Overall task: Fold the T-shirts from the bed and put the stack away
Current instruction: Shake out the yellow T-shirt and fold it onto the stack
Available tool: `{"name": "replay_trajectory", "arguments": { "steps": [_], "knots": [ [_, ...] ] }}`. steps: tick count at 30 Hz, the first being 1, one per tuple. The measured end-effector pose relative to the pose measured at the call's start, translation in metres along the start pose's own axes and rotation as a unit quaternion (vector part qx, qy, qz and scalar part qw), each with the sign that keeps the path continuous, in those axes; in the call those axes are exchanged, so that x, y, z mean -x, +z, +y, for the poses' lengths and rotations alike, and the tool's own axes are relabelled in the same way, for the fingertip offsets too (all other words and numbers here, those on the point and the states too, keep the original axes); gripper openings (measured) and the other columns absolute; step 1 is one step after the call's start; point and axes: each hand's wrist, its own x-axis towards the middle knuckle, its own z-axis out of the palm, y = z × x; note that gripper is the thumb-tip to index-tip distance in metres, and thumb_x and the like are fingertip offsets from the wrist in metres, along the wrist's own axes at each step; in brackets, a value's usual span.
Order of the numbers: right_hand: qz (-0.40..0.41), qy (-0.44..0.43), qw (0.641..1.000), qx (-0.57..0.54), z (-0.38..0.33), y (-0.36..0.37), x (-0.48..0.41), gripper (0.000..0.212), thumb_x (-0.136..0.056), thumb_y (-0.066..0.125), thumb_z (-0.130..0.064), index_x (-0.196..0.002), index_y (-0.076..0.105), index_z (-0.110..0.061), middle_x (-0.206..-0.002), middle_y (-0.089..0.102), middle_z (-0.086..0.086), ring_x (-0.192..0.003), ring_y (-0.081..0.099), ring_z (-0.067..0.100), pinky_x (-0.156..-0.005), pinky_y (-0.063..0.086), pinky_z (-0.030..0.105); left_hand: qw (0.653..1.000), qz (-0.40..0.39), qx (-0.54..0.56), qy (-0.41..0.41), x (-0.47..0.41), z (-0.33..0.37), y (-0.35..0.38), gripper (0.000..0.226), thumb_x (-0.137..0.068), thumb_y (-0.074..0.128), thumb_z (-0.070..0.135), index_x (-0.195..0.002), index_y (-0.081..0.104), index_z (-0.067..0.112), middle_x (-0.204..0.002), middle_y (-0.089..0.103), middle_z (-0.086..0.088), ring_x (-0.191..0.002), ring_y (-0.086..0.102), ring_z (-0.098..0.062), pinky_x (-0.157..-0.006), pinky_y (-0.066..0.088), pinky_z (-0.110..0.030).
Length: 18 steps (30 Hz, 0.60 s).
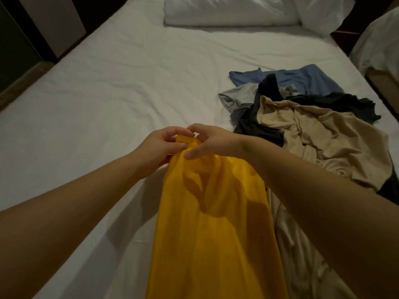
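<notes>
Two pillows (pixel 228 11) lie far on our bed (pixel 108 83), shirts (pixel 302 117) heaped right; our left hand (pixel 159 147) and right hand (pixel 208 141) pinch the yellow shirt (pixel 216 223).

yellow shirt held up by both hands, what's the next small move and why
Probably draw the left hand and right hand apart along the top edge. Both pinch the yellow shirt at nearly one spot, so it hangs bunched; spread, it could lie on the sheet at left, clear of the pile.
</notes>
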Motion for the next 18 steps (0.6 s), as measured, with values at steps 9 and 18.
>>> {"name": "replay_trajectory", "arguments": {
  "steps": [9, 18],
  "knots": [
    [0.018, -0.024, 0.987, 0.155, 0.002, 0.006, 0.009, 0.048, -0.079, 0.073, -0.036, -0.122, 0.058, -0.022, -0.122, 0.056, 0.0, -0.108, 0.051, 0.018, -0.092, 0.045, 0.033, 0.998, -0.058, 0.024, -0.009, 0.0, 0.007, -0.01, 0.036, -0.086, 0.052, -0.004, -0.07, 0.073, 0.021, -0.066, 0.067, 0.002, -0.06, 0.065, -0.011, -0.054, 0.055, -0.022],
    [-0.038, 0.07, 0.984, 0.159, 0.009, -0.023, 0.03, 0.046, -0.08, 0.067, -0.048, -0.116, 0.062, -0.02, -0.108, 0.064, -0.001, -0.094, 0.058, 0.017, -0.083, 0.047, 0.029, 0.996, -0.044, 0.075, -0.004, -0.001, 0.02, -0.021, 0.045, -0.087, 0.049, -0.003, -0.058, 0.072, 0.023, -0.063, 0.066, 0.004, -0.057, 0.064, -0.009, -0.05, 0.053, -0.023]
  ]
}}
